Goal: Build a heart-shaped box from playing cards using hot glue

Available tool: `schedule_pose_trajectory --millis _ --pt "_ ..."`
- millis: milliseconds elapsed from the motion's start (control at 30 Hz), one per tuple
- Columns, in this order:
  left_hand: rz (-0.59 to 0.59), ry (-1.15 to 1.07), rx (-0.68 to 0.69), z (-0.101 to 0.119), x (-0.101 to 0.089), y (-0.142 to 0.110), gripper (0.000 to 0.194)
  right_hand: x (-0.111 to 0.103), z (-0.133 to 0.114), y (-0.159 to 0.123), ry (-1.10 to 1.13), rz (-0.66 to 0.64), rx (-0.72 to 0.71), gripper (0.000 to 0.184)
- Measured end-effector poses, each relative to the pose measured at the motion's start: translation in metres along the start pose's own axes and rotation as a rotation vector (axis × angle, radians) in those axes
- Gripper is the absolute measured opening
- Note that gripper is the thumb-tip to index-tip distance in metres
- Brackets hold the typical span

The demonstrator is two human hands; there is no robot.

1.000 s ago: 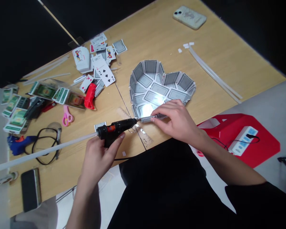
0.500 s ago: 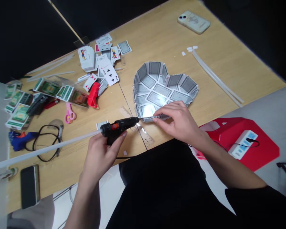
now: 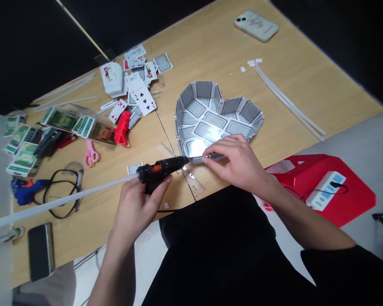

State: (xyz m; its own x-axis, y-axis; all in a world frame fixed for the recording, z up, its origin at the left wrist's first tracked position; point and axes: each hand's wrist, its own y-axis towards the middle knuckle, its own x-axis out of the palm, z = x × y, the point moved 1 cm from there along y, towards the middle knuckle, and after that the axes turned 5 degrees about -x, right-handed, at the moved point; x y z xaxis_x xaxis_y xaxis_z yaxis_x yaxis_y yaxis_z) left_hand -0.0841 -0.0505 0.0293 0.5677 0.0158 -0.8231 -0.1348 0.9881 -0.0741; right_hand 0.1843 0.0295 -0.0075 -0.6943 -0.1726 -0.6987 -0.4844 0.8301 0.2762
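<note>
My left hand [image 3: 138, 202] is closed round the handle of a black glue gun [image 3: 162, 166], with a long white glue stick [image 3: 70, 199] sticking out of its back. The gun's nozzle is at the near left edge of a heart-shaped box [image 3: 210, 123] made of grey-backed playing cards. Fingers of my right hand [image 3: 236, 159] pinch a thin card edge at the box's near side, just right of the nozzle. Whether this card is fixed to the box I cannot tell. A clear ruler [image 3: 194, 180] lies partly under the nozzle.
Loose playing cards [image 3: 143, 100], a red handle-shaped object [image 3: 122, 127], pink scissors [image 3: 91, 154] and card packs [image 3: 22, 159] lie to the left. A blue glue gun [image 3: 27, 191] and a phone [image 3: 40, 253] are nearer. Glue sticks [image 3: 284, 97] lie right; a power strip [image 3: 327, 191] rests on a red stool.
The view has shifted slightly, so the table things appear a little further left. Both hands keep their grips, and the nozzle remains beside the box's near left edge.
</note>
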Motion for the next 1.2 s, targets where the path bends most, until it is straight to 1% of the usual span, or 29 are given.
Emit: schedule_pose_trajectory --millis 200,400,533,900,1033,1200 --pt "-0.026 0.003 0.010 0.006 0.003 0.003 0.037 0.001 0.001 0.000 0.010 -0.002 0.010 0.004" --pt "-0.045 0.004 0.005 0.013 0.006 0.004 0.037 0.003 0.003 -0.001 0.003 0.023 -0.020 0.003" --pt "-0.061 0.006 0.018 0.018 0.008 0.006 0.037 0.004 0.004 -0.002 -0.006 0.020 -0.015 0.002" --pt "-0.060 0.010 0.033 0.024 0.013 0.009 0.037 0.004 0.005 -0.002 -0.005 0.016 -0.004 0.001" --pt "-0.062 0.002 0.041 0.023 0.011 0.008 0.037 0.005 0.005 -0.002 -0.008 0.016 -0.001 0.002" --pt "-0.051 0.017 0.013 0.013 0.004 0.005 0.041 0.003 0.005 -0.002 -0.013 0.007 -0.015 0.004"
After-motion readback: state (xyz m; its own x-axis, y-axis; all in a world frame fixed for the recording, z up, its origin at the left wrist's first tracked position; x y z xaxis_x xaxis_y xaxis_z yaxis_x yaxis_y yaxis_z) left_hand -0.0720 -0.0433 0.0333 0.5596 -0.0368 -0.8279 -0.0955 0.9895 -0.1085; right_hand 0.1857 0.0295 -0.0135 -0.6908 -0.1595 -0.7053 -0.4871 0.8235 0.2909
